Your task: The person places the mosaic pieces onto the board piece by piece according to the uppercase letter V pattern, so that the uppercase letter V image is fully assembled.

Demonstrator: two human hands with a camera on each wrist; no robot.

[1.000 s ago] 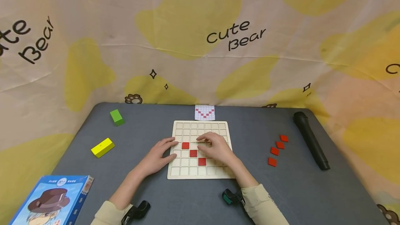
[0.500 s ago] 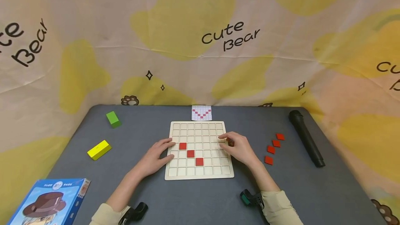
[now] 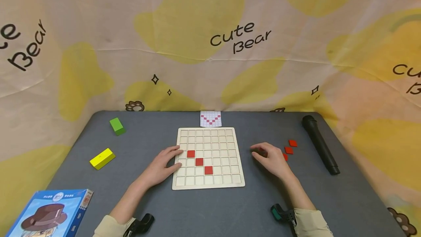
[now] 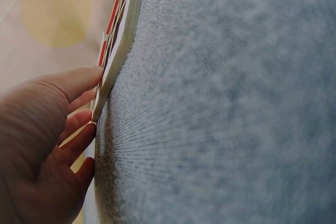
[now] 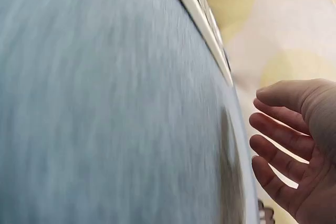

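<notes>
A cream grid board [image 3: 223,158] lies flat on the grey table, with three red square tiles set in its cells in a diagonal, the middle one a red tile [image 3: 199,161]. My left hand [image 3: 161,166] rests on the board's left edge, thumb and fingertips touching the rim, as the left wrist view also shows. Over the table right of the board, my right hand [image 3: 271,159] has loosely bent, spread fingers and holds nothing. Beside it lie loose red tiles [image 3: 289,150], one of them partly covered by the hand.
Behind the board is a small card [image 3: 211,119] printed with a red V pattern. A black microphone-shaped object [image 3: 320,145] lies at the right. On the left are a green block [image 3: 117,126], a yellow block [image 3: 102,158] and a blue box [image 3: 52,213].
My right hand has moved off the board to the right, towards the loose red tiles, and now hides part of them. My left hand has stayed at the board's edge. The view has shifted slightly.
</notes>
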